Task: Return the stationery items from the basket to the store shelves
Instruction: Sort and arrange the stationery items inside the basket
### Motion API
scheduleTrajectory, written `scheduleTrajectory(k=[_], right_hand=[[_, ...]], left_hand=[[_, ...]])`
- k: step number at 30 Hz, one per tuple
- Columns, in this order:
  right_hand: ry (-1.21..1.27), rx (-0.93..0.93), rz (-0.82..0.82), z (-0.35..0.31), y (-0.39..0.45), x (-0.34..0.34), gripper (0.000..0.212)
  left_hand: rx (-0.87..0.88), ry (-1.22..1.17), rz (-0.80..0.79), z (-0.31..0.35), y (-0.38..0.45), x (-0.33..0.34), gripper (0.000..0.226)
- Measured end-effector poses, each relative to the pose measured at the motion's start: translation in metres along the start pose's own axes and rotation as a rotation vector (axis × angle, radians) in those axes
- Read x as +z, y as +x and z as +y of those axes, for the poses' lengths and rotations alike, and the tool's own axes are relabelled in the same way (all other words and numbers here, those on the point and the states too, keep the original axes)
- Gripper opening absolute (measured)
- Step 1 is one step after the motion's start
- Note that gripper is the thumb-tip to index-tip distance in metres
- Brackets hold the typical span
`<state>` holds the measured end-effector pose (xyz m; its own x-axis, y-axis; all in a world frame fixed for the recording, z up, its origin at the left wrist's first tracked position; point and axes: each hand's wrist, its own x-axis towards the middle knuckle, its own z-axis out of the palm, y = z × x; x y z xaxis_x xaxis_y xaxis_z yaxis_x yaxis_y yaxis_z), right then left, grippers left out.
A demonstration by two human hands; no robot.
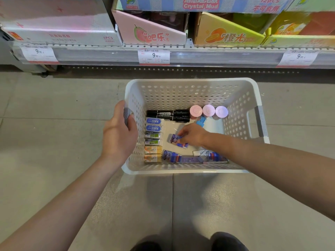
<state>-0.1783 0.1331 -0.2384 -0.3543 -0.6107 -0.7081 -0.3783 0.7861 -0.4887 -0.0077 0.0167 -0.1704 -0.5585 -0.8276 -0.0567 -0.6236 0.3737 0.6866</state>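
Your left hand [118,131] is closed around the left handle of the white basket [190,82] at frame centre, steadying it on the floor. Your right hand [192,134] reaches inside, fingertips pinched on a small purple-printed eraser [174,139] lying near the middle of the basket floor. Judged light, stiff and possibly slick in its wrapper, it should be held across its long edges; the shelf [217,57] runs along the top.
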Motion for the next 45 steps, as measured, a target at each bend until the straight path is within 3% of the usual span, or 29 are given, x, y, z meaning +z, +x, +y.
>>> scheduleTrajectory(k=[7,11,15,18,23,28,30,32,34,37,39,42,45], right_hand=[[-0.203,-0.182,-0.010,-0.005,0.004,0.017,0.028],[-0.233,-0.249,-0.015,-0.006,0.006,0.022,0.018],[-0.224,-0.275,-0.039,-0.005,0.007,0.021,0.022],[-0.125,-0.270,-0.117,0.000,0.006,0.014,0.029],[0.247,-0.132,-0.266,0.012,0.005,0.000,0.029],[0.310,-0.125,-0.369,0.016,0.003,-0.003,0.038],[0.205,-0.193,-0.355,0.015,0.001,-0.004,0.040],[0.037,-0.282,-0.222,0.011,-0.001,-0.009,0.035],[-0.287,-0.351,-0.139,0.010,-0.008,-0.021,0.027],[-0.973,-0.310,-0.331,0.014,-0.023,-0.033,0.032],[-1.239,-0.306,-0.420,0.022,-0.030,-0.031,0.039],[-1.339,-0.398,-0.375,0.035,-0.034,-0.026,0.044],[-1.410,-0.413,-0.380,0.037,-0.036,-0.025,0.033]], left_hand=[[-0.002,-0.005,0.000,0.000,0.001,0.000,0.037],[0.003,0.000,-0.011,0.000,0.001,0.000,0.037],[-0.024,0.000,-0.020,0.000,0.001,0.000,0.040],[-0.024,0.000,-0.016,0.000,0.001,-0.001,0.040],[-0.011,0.005,-0.016,0.002,-0.001,-0.001,0.040],[0.005,-0.001,-0.011,0.006,-0.002,-0.003,0.039],[0.003,-0.003,-0.003,0.005,-0.001,-0.003,0.038],[-0.007,-0.003,-0.003,0.004,0.000,-0.003,0.038],[-0.013,-0.012,-0.011,0.004,0.000,-0.003,0.037],[-0.008,-0.019,-0.016,0.005,0.000,-0.003,0.037],[-0.011,-0.018,-0.012,0.005,0.000,-0.003,0.038],[-0.007,-0.008,-0.003,0.004,0.000,-0.002,0.038],[-0.007,-0.001,0.010,0.003,0.000,-0.001,0.036]])
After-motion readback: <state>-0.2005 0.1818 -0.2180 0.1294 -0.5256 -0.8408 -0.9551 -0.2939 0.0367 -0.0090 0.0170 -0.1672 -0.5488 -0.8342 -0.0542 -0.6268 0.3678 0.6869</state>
